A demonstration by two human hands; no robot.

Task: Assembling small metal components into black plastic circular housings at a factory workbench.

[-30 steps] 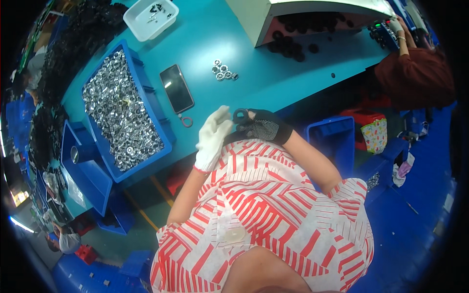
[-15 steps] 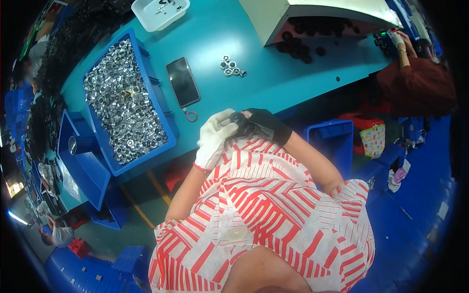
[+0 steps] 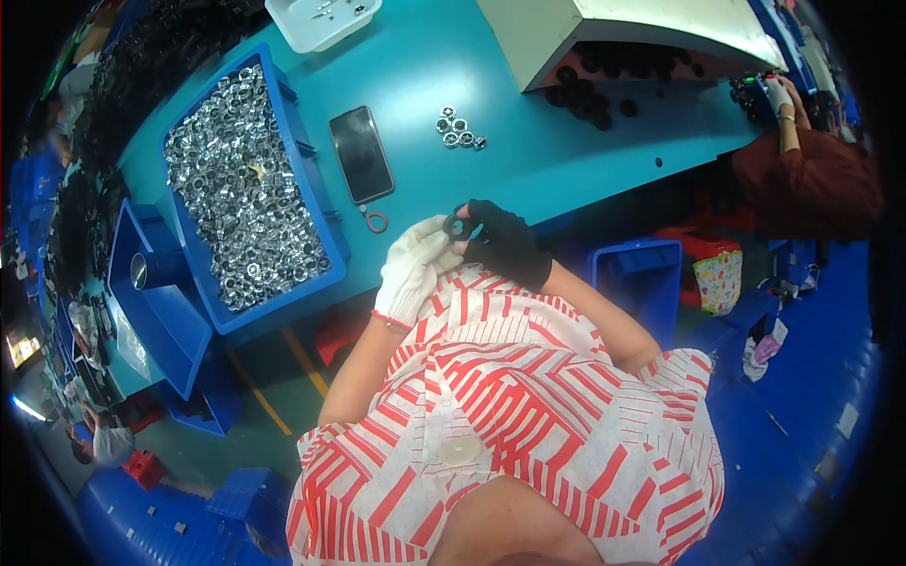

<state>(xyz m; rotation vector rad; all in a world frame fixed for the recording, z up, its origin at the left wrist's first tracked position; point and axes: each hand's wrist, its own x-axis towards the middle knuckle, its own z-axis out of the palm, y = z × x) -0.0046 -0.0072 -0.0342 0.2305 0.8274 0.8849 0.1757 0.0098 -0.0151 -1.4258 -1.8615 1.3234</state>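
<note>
My left hand [image 3: 412, 266], in a white glove, is closed with its fingertips on a small black ring-shaped part [image 3: 457, 227]. From the other side my right hand [image 3: 511, 247], in a black glove with bare fingertips, pinches the same part. Both hands meet in front of my chest at the table's near edge. A light opening shows through the part's middle. Past my hands, several shiny metal rings [image 3: 460, 126] lie in a small cluster on the turquoise table [image 3: 547, 156]. A phone [image 3: 361, 156] with a red ring strap [image 3: 376, 223] lies left of them.
At left stands a blue bin [image 3: 330, 274] heaped with shiny metal rings [image 3: 247, 203]. A white tray [image 3: 321, 38] sits at the back. Dark round parts [image 3: 590, 99] spill from a pale box-like housing [image 3: 547, 42]. A co-worker [image 3: 802, 179] works at the far right.
The black part has turned so that its opening shows. My right fingers have shifted up around it, and my left hand stays close by. The whole view has shifted slightly.
</note>
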